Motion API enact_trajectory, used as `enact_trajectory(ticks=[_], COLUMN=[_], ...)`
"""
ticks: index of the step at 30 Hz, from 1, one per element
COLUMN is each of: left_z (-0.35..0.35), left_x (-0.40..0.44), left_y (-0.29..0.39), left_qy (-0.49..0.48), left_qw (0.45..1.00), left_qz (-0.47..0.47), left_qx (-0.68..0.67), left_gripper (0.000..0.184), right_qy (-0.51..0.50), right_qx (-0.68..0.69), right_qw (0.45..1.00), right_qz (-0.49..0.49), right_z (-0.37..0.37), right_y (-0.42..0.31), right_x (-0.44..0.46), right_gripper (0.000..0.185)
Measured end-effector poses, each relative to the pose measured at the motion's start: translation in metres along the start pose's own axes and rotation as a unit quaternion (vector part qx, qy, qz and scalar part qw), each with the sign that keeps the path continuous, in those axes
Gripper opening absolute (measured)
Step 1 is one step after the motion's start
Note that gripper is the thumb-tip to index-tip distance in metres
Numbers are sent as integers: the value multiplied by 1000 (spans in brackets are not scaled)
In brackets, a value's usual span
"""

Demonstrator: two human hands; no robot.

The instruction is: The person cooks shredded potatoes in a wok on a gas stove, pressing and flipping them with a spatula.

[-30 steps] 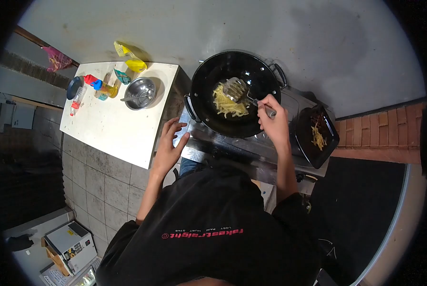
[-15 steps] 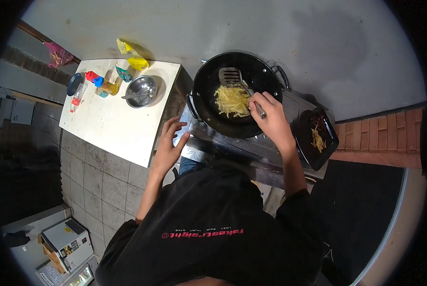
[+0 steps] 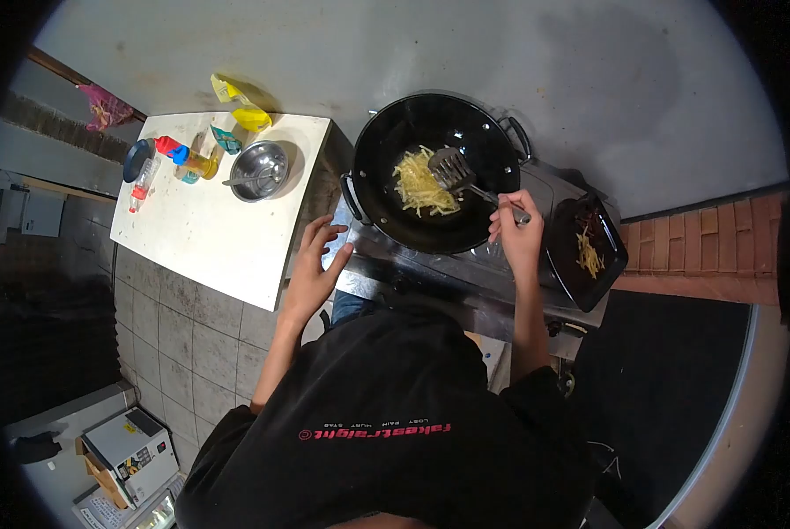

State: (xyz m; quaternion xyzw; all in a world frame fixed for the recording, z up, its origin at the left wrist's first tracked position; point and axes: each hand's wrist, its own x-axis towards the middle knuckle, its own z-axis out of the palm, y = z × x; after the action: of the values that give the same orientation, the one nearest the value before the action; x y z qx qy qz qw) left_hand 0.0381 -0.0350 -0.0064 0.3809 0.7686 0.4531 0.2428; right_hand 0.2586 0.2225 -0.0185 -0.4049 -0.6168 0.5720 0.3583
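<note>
A black two-handled wok (image 3: 395,132) sits on the stove with a heap of pale yellow shredded food (image 3: 419,187), like potato strips, in its middle. My right hand (image 3: 520,231) grips the handle of a slotted spatula (image 3: 452,167) over the wok's right side. The spatula's blade lies at the right edge of the heap. My left hand (image 3: 318,264) hovers between the white table and the stove, fingers apart and holding nothing. It is nearest the wok's left handle (image 3: 354,199), without touching it.
On the white table (image 3: 210,256) stand a steel bowl (image 3: 261,172) with a spoon, a yellow packet (image 3: 245,104), and several bottles (image 3: 192,160). A black tray (image 3: 589,286) with yellow strips and dark red pieces lies right of the stove. A grey wall rises behind the wok.
My right hand has moved right and slightly down with the spatula. Its blade has gone from the heap's upper edge to its right side. My left hand has stayed nearly still.
</note>
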Motion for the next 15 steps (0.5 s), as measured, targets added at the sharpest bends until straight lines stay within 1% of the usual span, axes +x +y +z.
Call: enact_trajectory(ticks=[8, 11, 15], left_z=[1, 1, 4], left_x=[5, 6, 8], left_y=[3, 4, 4], left_qy=[-10, -25, -16], left_qw=[1000, 1000, 1000], left_qz=[7, -1, 6], left_qx=[11, 13, -1], left_gripper=[35, 31, 35], right_qy=[-3, -5, 0], right_qx=[13, 17, 24], right_qw=[999, 999, 998], right_qz=[36, 47, 65], right_z=[7, 8, 9], right_y=[18, 17, 15], right_x=[-4, -4, -4], right_gripper=[10, 8, 6])
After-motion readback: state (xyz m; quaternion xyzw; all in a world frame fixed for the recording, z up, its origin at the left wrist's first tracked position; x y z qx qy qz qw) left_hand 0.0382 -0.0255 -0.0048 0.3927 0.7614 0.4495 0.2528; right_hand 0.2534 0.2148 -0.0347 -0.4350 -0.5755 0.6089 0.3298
